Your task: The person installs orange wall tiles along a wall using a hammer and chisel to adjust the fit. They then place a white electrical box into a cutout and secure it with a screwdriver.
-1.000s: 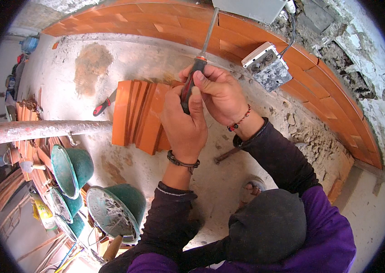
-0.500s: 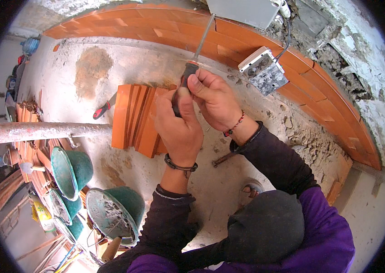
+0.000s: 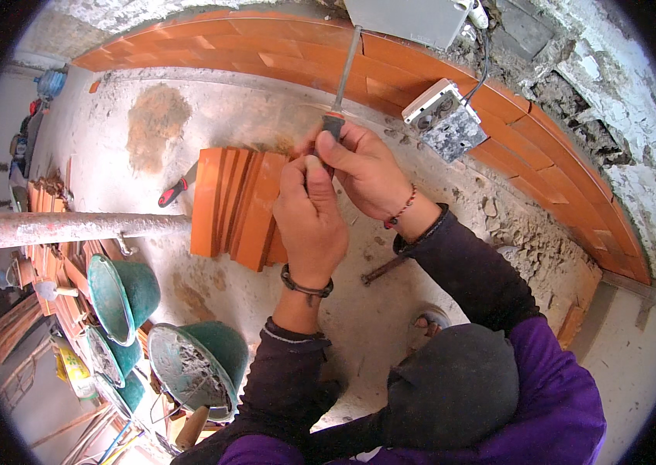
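Observation:
A long screwdriver [image 3: 347, 70] points away from me, its steel shaft bare and its tip near the lower edge of a grey box. My right hand [image 3: 374, 172] is closed round the dark handle with a red collar, thumb on top. My left hand [image 3: 310, 213] is closed too, its thumb and fingers pinching at the handle's near end. Fingers hide most of the handle. Just left of the hands, a stack of orange bricks [image 3: 223, 205] rests on the floor. A red-and-black handled tool [image 3: 172, 193] lies left of that stack.
Orange bricks line the wall [image 3: 297, 48], with the grey box [image 3: 413, 19] and a dusty wired socket box [image 3: 446, 122] beside them. Green buckets [image 3: 216, 349] stand lower left, near a horizontal pipe [image 3: 80, 227]. A hammer [image 3: 382, 271] lies near my foot.
My left hand has shifted slightly right, its fingertips now at the handle's near end instead of along its side. The screwdriver stands a little steeper in the picture.

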